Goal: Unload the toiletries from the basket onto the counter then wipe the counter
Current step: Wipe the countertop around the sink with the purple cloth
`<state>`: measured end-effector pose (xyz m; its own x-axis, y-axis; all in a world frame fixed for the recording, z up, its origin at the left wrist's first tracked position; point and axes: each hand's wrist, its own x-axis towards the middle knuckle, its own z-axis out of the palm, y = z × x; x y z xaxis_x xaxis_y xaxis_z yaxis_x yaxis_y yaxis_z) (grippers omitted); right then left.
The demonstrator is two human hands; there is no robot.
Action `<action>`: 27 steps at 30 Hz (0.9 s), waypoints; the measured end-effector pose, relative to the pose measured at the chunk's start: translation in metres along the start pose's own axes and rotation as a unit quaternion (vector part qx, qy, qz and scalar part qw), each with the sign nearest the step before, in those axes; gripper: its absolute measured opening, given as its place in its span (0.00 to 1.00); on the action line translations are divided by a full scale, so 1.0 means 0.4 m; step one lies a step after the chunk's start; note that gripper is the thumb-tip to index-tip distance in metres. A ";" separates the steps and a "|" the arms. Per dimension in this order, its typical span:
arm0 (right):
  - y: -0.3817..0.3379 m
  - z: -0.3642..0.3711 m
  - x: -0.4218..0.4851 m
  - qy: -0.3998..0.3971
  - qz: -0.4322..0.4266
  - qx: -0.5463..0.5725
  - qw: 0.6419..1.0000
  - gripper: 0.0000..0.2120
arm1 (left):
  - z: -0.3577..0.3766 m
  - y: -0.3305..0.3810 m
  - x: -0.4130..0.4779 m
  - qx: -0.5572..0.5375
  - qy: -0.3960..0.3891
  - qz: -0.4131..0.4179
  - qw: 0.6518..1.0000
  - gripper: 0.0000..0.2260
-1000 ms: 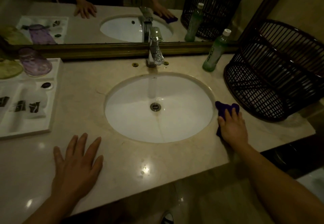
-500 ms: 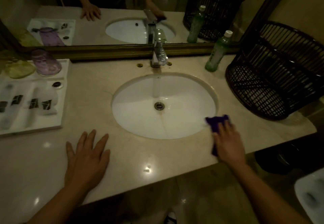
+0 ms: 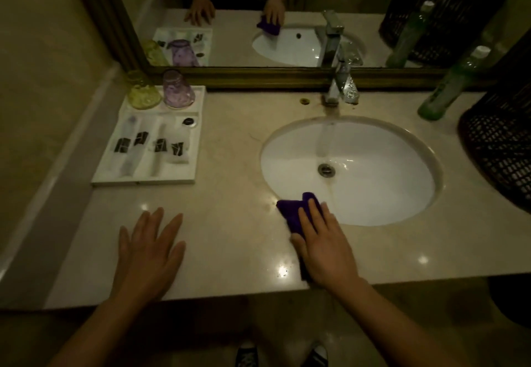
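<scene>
My right hand lies flat on a purple cloth, pressing it onto the beige counter at the sink's front-left rim. My left hand rests flat on the counter with fingers spread and holds nothing. A dark wicker basket lies on its side at the far right. A green bottle with a white cap stands beside it near the mirror.
A white oval sink with a chrome tap fills the middle. A white tray at the left holds wrapped toiletries, a yellow glass and a purple glass. A framed mirror runs along the back. A wall closes the left side.
My right hand has slid the purple cloth leftward along the sink's front rim, from its right side to its front left. The view has shifted left. My left hand stays flat.
</scene>
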<state>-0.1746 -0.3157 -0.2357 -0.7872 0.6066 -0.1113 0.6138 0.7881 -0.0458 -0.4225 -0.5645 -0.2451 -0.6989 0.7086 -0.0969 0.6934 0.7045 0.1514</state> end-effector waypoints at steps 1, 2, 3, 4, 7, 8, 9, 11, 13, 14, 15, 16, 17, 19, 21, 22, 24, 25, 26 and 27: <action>-0.013 0.002 0.005 -0.008 0.017 0.003 1.000 0.30 | 0.000 -0.014 -0.004 0.011 -0.007 -0.006 1.000 0.28; -0.043 0.005 -0.002 -0.005 0.018 0.008 1.000 0.30 | 0.001 -0.020 -0.006 0.015 -0.009 -0.007 1.000 0.28; -0.087 0.010 -0.019 0.001 0.000 0.006 1.000 0.31 | 0.005 -0.020 -0.006 0.013 -0.006 -0.008 1.000 0.28; -0.145 0.019 -0.043 0.008 -0.033 0.010 0.999 0.31 | 0.008 -0.020 -0.006 0.012 -0.002 -0.008 1.000 0.28; -0.314 0.045 -0.054 0.010 -0.144 0.056 0.988 0.32 | 0.015 -0.024 -0.004 0.014 0.009 0.002 1.000 0.27; -0.354 0.041 -0.033 0.004 -0.166 0.064 0.984 0.33 | 0.016 -0.026 -0.005 0.015 0.012 0.005 1.000 0.27; -0.377 0.028 -0.005 -0.009 -0.170 0.075 0.983 0.33 | 0.017 -0.029 -0.004 0.015 0.013 0.007 1.000 0.27; -0.369 0.012 0.034 -0.020 -0.154 0.073 0.985 0.32 | 0.019 -0.031 -0.003 0.014 0.013 0.004 1.000 0.28; -0.325 0.022 0.009 -0.006 -0.136 0.074 0.988 0.31 | 0.020 -0.033 -0.005 0.004 0.012 0.001 1.000 0.27; -0.295 0.035 -0.027 0.002 -0.138 0.066 0.988 0.30 | 0.022 -0.030 -0.008 -0.002 0.013 0.003 1.000 0.27; -0.266 0.048 -0.065 0.008 -0.147 0.055 0.988 0.30 | 0.024 -0.028 -0.009 -0.006 0.014 0.006 1.000 0.26; -0.241 0.054 -0.093 0.009 -0.154 0.043 0.987 0.29 | 0.026 -0.031 -0.008 -0.007 0.014 0.007 1.000 0.26; -0.215 0.057 -0.095 0.013 -0.155 0.034 0.987 0.28 | 0.027 -0.033 -0.008 -0.004 0.014 0.007 1.000 0.26; -0.179 0.049 -0.032 0.005 -0.132 0.027 0.991 0.28 | 0.025 -0.034 -0.005 0.004 0.017 0.005 1.000 0.26; -0.182 0.025 0.087 0.020 -0.097 0.021 0.995 0.29 | 0.023 -0.032 -0.003 0.012 0.019 0.002 1.000 0.26; -0.195 0.008 0.146 0.021 -0.069 0.030 0.997 0.29 | 0.022 -0.030 -0.004 0.013 0.021 0.002 1.000 0.26; -0.230 -0.015 0.231 0.017 -0.014 0.049 0.999 0.29 | 0.016 -0.025 -0.004 0.008 0.032 0.002 0.999 0.26; -0.245 -0.020 0.245 0.018 0.003 0.048 0.999 0.29 | 0.015 -0.026 -0.004 0.006 0.034 0.003 0.999 0.26; -0.258 -0.023 0.238 0.024 0.006 0.036 0.999 0.29 | 0.014 -0.026 -0.005 0.007 0.036 0.004 0.999 0.26; -0.269 -0.018 0.209 0.031 -0.011 0.019 0.999 0.29 | 0.014 -0.026 -0.006 0.008 0.037 0.005 0.999 0.26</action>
<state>-0.3071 -0.3489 -0.2329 -0.8014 0.5961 -0.0480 0.5979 0.7971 -0.0846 -0.4269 -0.5734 -0.2521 -0.7031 0.7107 -0.0233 0.7021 0.6991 0.1355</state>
